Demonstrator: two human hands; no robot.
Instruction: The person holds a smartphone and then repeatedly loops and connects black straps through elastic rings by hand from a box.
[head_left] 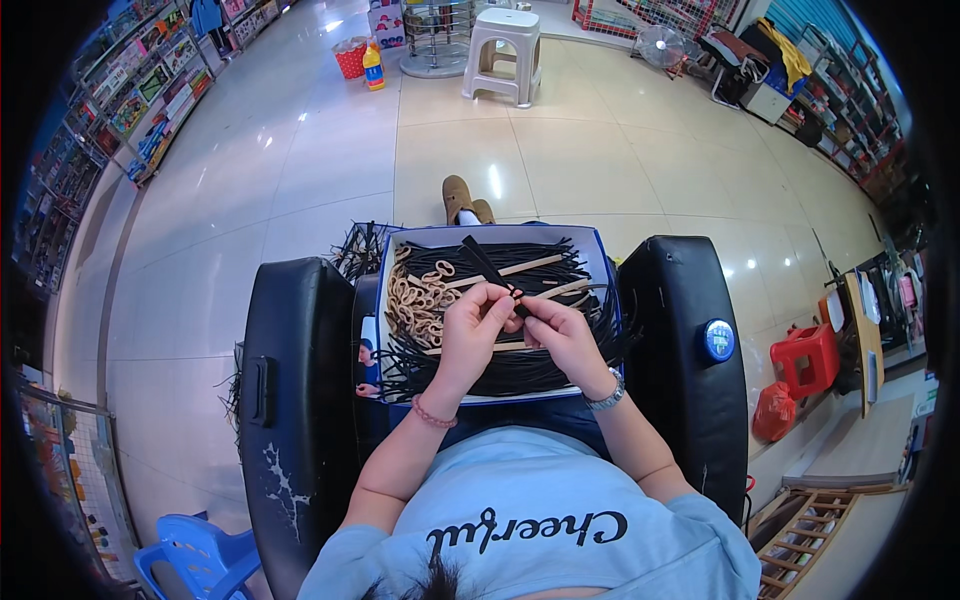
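On my lap lies a shallow white box [598, 250] with a blue edge, filled with black cords [480, 372]. Tan figure-eight-shaped loops [415, 300] are heaped at its left side, and tan strips [530, 265] lie across the cords. Above the box my left hand [478, 325] pinches a black flat strip [484, 262], whose free end sticks up and to the left. My right hand [560, 335] is closed close beside it, fingers on the same strip. A small tan piece shows between the fingertips; its exact shape is partly hidden.
Black padded armrests [300, 340] flank the box; a blue-and-white round lid [718, 340] sits on the right one. More black cords [362, 250] bunch beyond the box's left corner. A white stool [505, 50], blue chair [200, 555] and red stool [805, 360] stand around.
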